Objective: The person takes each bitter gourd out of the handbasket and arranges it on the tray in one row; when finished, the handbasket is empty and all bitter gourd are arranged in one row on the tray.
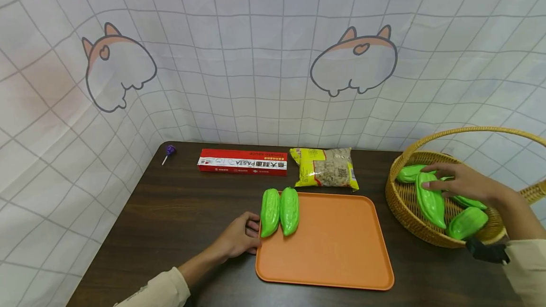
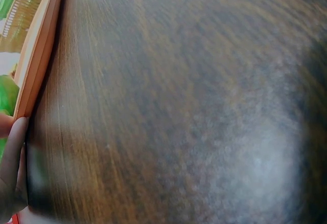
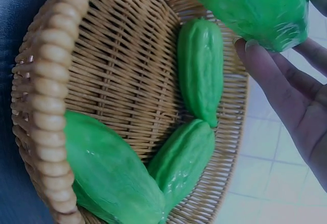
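My right hand grips a bright green bitter melon by its upper end, over a wicker basket. In the right wrist view, fingertips and thumb close around the end of this bitter melon, above several others in the basket, such as a bitter melon by the far wall. At the left rim of an orange tray, my left hand pinches the edge between thumb and fingers. Two bitter melons lie side by side on the tray's left part.
Behind the tray lie a red pasta box and a yellow bag of dry food. A purple lollipop is at the table's far left corner. The basket's tall handle arches over it. A white grid-patterned curtain closes off the back.
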A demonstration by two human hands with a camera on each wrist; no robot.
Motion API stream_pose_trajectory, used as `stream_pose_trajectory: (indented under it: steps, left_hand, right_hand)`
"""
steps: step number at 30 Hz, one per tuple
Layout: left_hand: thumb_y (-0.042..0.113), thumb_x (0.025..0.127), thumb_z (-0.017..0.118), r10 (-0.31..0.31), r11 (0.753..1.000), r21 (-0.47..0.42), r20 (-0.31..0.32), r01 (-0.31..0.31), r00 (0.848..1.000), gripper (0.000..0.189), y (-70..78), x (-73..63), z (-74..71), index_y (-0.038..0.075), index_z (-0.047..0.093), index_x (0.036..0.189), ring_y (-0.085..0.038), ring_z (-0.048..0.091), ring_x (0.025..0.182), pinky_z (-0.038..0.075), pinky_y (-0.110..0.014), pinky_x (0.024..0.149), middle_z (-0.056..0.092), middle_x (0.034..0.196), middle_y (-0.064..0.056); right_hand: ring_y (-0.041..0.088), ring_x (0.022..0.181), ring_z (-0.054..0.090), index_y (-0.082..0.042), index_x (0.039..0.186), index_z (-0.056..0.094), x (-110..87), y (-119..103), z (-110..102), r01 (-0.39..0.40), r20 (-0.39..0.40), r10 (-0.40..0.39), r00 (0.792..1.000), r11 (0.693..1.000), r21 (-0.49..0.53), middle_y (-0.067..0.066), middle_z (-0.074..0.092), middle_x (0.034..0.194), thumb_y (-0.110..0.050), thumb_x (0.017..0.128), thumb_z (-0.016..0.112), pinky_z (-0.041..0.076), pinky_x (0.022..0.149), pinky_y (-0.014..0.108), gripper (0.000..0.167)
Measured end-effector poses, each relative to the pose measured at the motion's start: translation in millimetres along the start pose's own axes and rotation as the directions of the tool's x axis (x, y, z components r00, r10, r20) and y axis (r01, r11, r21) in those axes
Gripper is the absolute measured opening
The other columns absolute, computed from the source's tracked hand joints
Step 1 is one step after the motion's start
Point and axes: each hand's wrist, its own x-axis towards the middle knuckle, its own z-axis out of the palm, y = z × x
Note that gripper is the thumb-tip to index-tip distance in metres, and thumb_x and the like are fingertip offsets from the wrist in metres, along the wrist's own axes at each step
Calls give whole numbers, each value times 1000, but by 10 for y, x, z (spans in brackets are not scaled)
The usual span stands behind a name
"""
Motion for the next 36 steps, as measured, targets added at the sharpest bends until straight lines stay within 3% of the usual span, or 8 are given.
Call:
stream_pose_trajectory:
  steps: [6, 12, 24, 27, 32, 36]
  left_hand:
    - [-3, 74, 75, 0, 1000, -6, -1, 0, 1000, 66, 0, -7, -8, -5, 47, 134, -20, 63, 91, 64, -35, 65, 55, 115, -18]
    - [-4, 73, 75, 3, 1000, -14, -9, -3, 1000, 66, -9, -10, -6, -5, 47, 134, -20, 62, 91, 64, -35, 64, 54, 115, -18]
    - [-4, 73, 74, 0, 1000, -5, -12, 0, 1000, 66, -3, -6, 3, -5, 47, 134, -20, 62, 90, 64, -35, 64, 55, 114, -18]
    - [-3, 73, 75, -1, 1000, -3, -14, 1, 1000, 66, -8, -4, 6, -5, 48, 133, -20, 62, 90, 64, -35, 64, 55, 114, -17]
    - [-3, 73, 75, -5, 1000, 2, -15, 5, 1000, 66, -7, -2, 8, -5, 48, 133, -20, 63, 90, 64, -35, 64, 56, 114, -17]
    - [-3, 73, 75, -5, 1000, 3, -15, 5, 1000, 66, -3, -3, 7, -5, 48, 134, -20, 62, 90, 64, -35, 64, 55, 114, -17]
  right_hand:
    - [29, 103, 67, -1, 148, 40, -52, -74, 40, 29, -3, -29, 1000, 999, -23, 37, 44, 138, -34, 101, 59, 62, 76, 36, 60]
    - [18, 93, 66, -4, 149, 41, -90, -183, 101, 50, 7, -50, 999, 998, -31, 28, 51, 136, -33, 101, 58, 59, 71, 33, 58]
    - [7, 104, 61, -8, 146, 46, -115, -274, 220, 123, -8, -124, 992, 991, -55, 20, 55, 137, -30, 100, 60, 58, 73, 30, 52]
    - [12, 109, 60, -10, 144, 49, -107, -318, 249, 135, -11, -136, 991, 989, -65, 18, 55, 138, -31, 99, 61, 58, 74, 30, 51]
    - [30, 118, 58, -10, 143, 50, -96, -382, 301, 152, 5, -152, 988, 987, -57, 18, 54, 139, -31, 99, 62, 58, 77, 30, 50]
    - [34, 118, 58, -9, 143, 49, -90, -419, 341, 163, 26, -162, 986, 986, -29, 19, 53, 140, -29, 100, 61, 58, 77, 29, 50]
